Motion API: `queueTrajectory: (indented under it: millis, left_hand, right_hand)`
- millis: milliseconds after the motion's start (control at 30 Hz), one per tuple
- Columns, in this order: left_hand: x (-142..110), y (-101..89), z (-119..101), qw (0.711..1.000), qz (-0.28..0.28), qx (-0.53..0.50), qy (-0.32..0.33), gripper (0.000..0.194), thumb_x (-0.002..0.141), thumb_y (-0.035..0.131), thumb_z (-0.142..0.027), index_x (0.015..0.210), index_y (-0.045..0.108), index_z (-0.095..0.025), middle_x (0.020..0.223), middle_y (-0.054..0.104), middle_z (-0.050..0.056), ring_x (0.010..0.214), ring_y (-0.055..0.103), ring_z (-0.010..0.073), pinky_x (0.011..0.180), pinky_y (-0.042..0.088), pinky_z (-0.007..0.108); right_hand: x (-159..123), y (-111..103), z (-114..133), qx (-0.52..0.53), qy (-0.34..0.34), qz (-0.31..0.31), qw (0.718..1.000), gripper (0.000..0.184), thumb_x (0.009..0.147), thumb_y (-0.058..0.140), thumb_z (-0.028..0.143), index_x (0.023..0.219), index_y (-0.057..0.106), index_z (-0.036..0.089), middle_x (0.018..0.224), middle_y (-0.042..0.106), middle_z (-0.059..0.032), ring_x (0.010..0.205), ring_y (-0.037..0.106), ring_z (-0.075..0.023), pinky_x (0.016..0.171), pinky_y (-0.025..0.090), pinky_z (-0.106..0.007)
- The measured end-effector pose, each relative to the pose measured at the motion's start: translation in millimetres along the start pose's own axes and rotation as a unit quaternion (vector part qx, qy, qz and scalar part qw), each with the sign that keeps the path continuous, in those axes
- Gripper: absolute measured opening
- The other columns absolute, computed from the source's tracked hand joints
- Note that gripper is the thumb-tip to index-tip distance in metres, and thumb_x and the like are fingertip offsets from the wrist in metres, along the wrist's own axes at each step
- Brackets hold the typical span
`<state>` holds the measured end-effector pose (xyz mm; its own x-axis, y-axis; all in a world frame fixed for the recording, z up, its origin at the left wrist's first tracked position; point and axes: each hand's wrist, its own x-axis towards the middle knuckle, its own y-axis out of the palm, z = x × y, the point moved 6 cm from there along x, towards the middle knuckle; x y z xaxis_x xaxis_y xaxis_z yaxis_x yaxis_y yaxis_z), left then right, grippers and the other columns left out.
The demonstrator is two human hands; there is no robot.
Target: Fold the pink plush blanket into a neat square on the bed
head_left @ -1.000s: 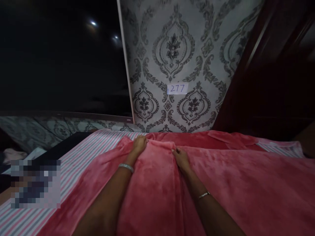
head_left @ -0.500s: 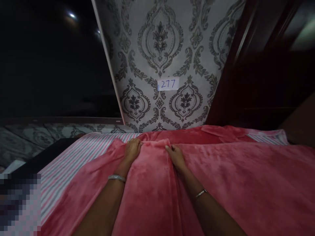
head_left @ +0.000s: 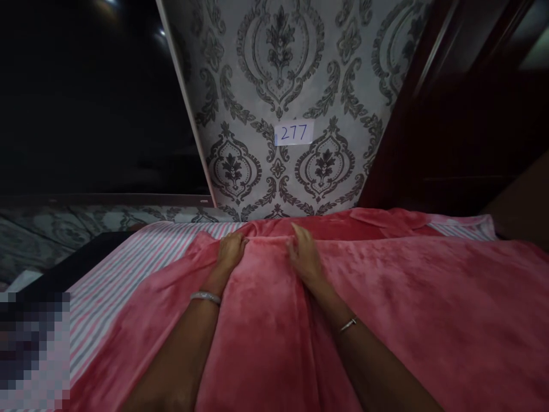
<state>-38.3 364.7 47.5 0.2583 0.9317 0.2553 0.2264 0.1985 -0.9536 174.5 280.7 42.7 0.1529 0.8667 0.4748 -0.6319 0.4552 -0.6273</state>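
A plush pinkish-red blanket [head_left: 261, 320] lies spread before me, with a raised fold running between my arms. My left hand [head_left: 231, 250] has its fingers curled over the far edge of that fold, at its left side. At the fold's right side, my right hand [head_left: 305, 253] rests at the same far edge, fingers apart and thumb toward the left, slightly blurred. Beyond the edge shows a darker red stretch of blanket [head_left: 326, 226]. Each wrist wears a silvery bracelet.
Under the blanket is a striped sheet [head_left: 141, 257]. A large black screen [head_left: 98, 103] stands at the left, against patterned wallpaper [head_left: 278, 68] bearing a paper label [head_left: 294, 133] marked 277. Dark reddish wood panelling [head_left: 454, 114] rises at the right.
My right hand has let go of the fold's corner, and its fingers have spread and reached up over the edge. My left hand keeps its hold. The view has tilted slightly down.
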Motion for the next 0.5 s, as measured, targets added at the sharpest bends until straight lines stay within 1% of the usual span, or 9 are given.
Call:
queueTrajectory:
  millis: [33,67,100,133,167,200,267,400,500]
  left_hand:
    - [0,0.1,-1,1.000,0.001,0.000,0.000,0.036,0.100,0.043,-0.032,0.126,0.065,-0.021,0.116,0.071,0.010,0.114,0.060,0.0273,0.095,0.042,0.036]
    - [-1,0.2,-1,1.000,0.003,0.001,-0.001,0.036,0.100,0.043,-0.033,0.127,0.064,-0.021,0.117,0.071,0.011,0.114,0.060,0.0276,0.095,0.042,0.036]
    - [-1,0.2,-1,1.000,0.003,0.003,-0.003,0.037,0.100,0.043,-0.033,0.128,0.064,-0.021,0.117,0.071,0.012,0.114,0.060,0.0281,0.095,0.042,0.037]
    - [-1,0.3,-2,1.000,0.004,0.005,-0.003,0.037,0.100,0.044,-0.033,0.128,0.064,-0.021,0.117,0.071,0.012,0.114,0.060,0.0285,0.095,0.041,0.037]
    - [-2,0.4,-2,1.000,0.004,0.008,-0.002,0.037,0.099,0.045,-0.033,0.128,0.064,-0.021,0.116,0.071,0.012,0.113,0.060,0.0287,0.095,0.041,0.037]
    - [-2,0.6,-2,1.000,0.003,0.011,0.001,0.037,0.099,0.045,-0.034,0.128,0.064,-0.021,0.116,0.071,0.012,0.113,0.060,0.0285,0.095,0.041,0.036]
    - [-1,1.5,-2,1.000,0.000,0.019,0.001,0.036,0.099,0.046,-0.035,0.126,0.065,-0.021,0.113,0.071,0.012,0.111,0.061,0.0279,0.094,0.042,0.035]
    - [0,3.5,3,0.999,-0.008,0.032,-0.020,0.034,0.100,0.040,-0.030,0.113,0.069,-0.018,0.111,0.070,0.013,0.110,0.060,0.0274,0.093,0.043,0.035]
    - [-1,2.1,3,0.999,-0.014,0.035,-0.029,0.035,0.099,0.037,-0.025,0.113,0.069,-0.018,0.113,0.069,0.012,0.110,0.060,0.0254,0.093,0.043,0.034]
  right_hand:
    - [-3,5,12,-0.036,-0.055,0.038,0.997,0.063,0.096,0.041,0.035,0.155,0.035,0.015,0.157,0.040,-0.0146,0.147,0.030,-0.0270,0.120,0.023,-0.045]
    - [-6,12,20,-0.065,-0.088,0.090,0.990,0.065,0.097,0.041,0.039,0.157,0.032,0.016,0.161,0.034,-0.0130,0.151,0.022,-0.0266,0.123,0.016,-0.046]
    - [-11,20,24,-0.091,-0.094,0.145,0.981,0.067,0.098,0.041,0.044,0.158,0.031,0.016,0.163,0.031,-0.0118,0.153,0.017,-0.0269,0.123,0.011,-0.048]
    - [-15,28,23,-0.114,-0.079,0.195,0.971,0.069,0.098,0.041,0.049,0.158,0.031,0.017,0.164,0.029,-0.0113,0.154,0.014,-0.0279,0.123,0.009,-0.050]
    - [-18,33,20,-0.132,-0.052,0.231,0.962,0.070,0.098,0.041,0.052,0.157,0.032,0.016,0.164,0.028,-0.0114,0.154,0.013,-0.0289,0.123,0.009,-0.051]
    - [-21,37,16,-0.145,-0.025,0.253,0.956,0.071,0.099,0.041,0.055,0.157,0.034,0.015,0.165,0.027,-0.0118,0.154,0.012,-0.0296,0.122,0.010,-0.052]
    - [-23,39,10,-0.162,0.005,0.263,0.951,0.072,0.099,0.040,0.056,0.157,0.033,0.014,0.165,0.025,-0.0120,0.154,0.010,-0.0299,0.122,0.012,-0.052]
    - [-21,39,7,-0.171,-0.002,0.252,0.953,0.071,0.100,0.039,0.056,0.157,0.033,0.014,0.165,0.025,-0.0116,0.155,0.010,-0.0292,0.122,0.011,-0.049]
    - [-21,40,5,-0.169,-0.011,0.250,0.953,0.070,0.101,0.037,0.055,0.157,0.034,0.014,0.165,0.026,-0.0117,0.154,0.013,-0.0280,0.122,0.011,-0.048]
